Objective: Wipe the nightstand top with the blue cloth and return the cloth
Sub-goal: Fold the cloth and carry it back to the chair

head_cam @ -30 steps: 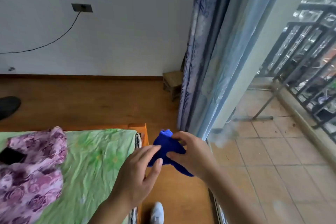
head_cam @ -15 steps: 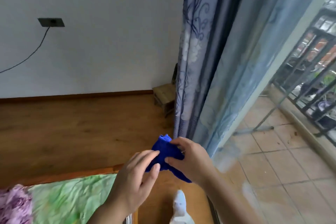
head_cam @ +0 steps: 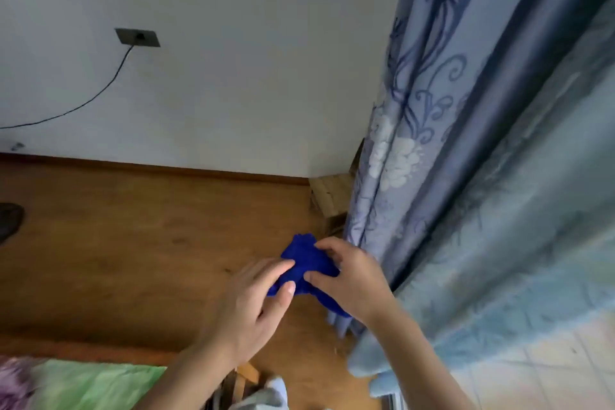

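The blue cloth [head_cam: 306, 260] is bunched up in the air in front of me, above the wooden floor. My right hand [head_cam: 352, 280] grips it from the right, fingers and thumb curled round the fabric. My left hand [head_cam: 256, 306] reaches in from the lower left; its thumb and fingertips pinch the cloth's lower left edge. A tail of the cloth hangs below my right wrist. The nightstand is not in view.
A blue patterned curtain [head_cam: 432, 143] hangs close on the right, its hem near my right arm. A small wooden stool [head_cam: 329, 196] stands in the corner by the white wall. The bed corner with a green sheet [head_cam: 93, 386] lies at lower left.
My head has turned left and toward the curtain, so the balcony has left the view. Both hands stay on the cloth, the left fingers now closing on it.
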`<action>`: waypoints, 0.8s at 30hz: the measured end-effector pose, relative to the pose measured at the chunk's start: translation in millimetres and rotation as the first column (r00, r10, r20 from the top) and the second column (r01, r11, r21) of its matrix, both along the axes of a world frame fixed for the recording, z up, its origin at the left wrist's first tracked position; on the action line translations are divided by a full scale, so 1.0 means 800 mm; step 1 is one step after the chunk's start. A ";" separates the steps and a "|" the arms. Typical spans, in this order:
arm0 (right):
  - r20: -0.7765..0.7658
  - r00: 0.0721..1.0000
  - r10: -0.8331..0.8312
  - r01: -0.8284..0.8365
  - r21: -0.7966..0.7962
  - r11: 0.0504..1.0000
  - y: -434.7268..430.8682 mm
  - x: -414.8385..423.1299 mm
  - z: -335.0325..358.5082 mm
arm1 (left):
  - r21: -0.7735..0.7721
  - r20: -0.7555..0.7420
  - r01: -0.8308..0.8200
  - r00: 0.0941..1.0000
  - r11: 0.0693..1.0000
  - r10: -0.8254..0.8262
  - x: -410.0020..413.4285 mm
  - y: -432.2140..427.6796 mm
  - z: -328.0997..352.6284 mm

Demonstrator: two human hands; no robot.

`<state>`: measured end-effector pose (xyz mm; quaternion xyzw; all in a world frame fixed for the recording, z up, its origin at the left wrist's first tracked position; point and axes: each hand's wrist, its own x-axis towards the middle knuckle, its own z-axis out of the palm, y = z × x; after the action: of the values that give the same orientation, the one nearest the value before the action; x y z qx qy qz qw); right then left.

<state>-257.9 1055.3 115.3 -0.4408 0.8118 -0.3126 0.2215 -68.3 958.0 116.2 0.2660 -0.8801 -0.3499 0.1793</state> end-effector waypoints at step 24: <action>0.072 0.997 -0.030 0.027 0.038 0.999 -0.403 -0.227 0.011 | -0.012 0.031 0.067 0.997 0.998 -0.066 -0.236 -0.411 -0.001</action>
<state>-439.9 732.7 124.4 -0.4133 0.8151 -0.3162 0.2545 -257.4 629.2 115.0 0.2408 -0.8933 -0.3460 0.1557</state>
